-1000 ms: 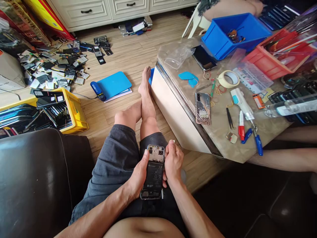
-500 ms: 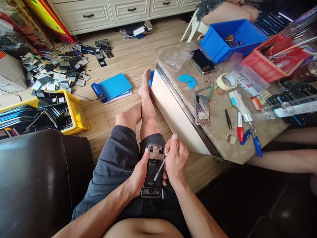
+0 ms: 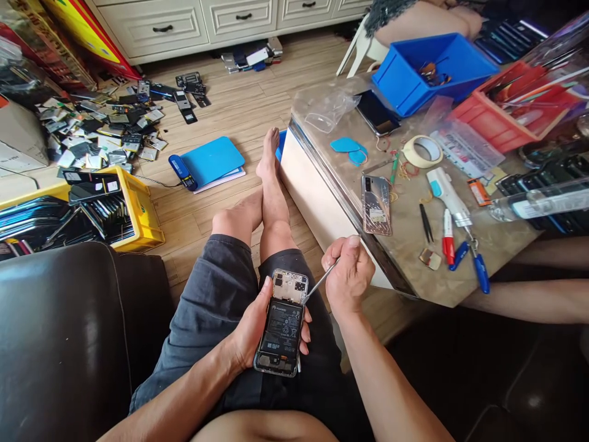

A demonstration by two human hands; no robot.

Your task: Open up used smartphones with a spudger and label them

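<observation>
Over my lap, my left hand [image 3: 256, 324] grips an opened smartphone [image 3: 269, 362] from below, thumb along its left edge and fingertips showing at the right edge. Its back cover is off, so a black battery [image 3: 284, 325] and a metal plate [image 3: 289, 287] beside the camera area show. My right hand [image 3: 350, 273] is closed around a thin metal pry tool [image 3: 321, 282]. The tool's tip meets the phone's right edge near the top of the battery. A short pale stick-like piece pokes out beside the phone's lower right; what it is, I cannot make out.
On the table [image 3: 414, 270] at right lie a phone back cover [image 3: 377, 205], tape roll [image 3: 423, 151], tweezers [image 3: 426, 223], red marker [image 3: 448, 236], blue bin [image 3: 409, 89] and red bin [image 3: 494, 123]. Another person's leg [image 3: 529, 301] reaches under it. A yellow crate [image 3: 148, 212] stands left.
My right hand has moved right and up, away from the phone. The tool's tip went from over the battery to the phone's right edge. The phone has tilted, showing the battery label more plainly.
</observation>
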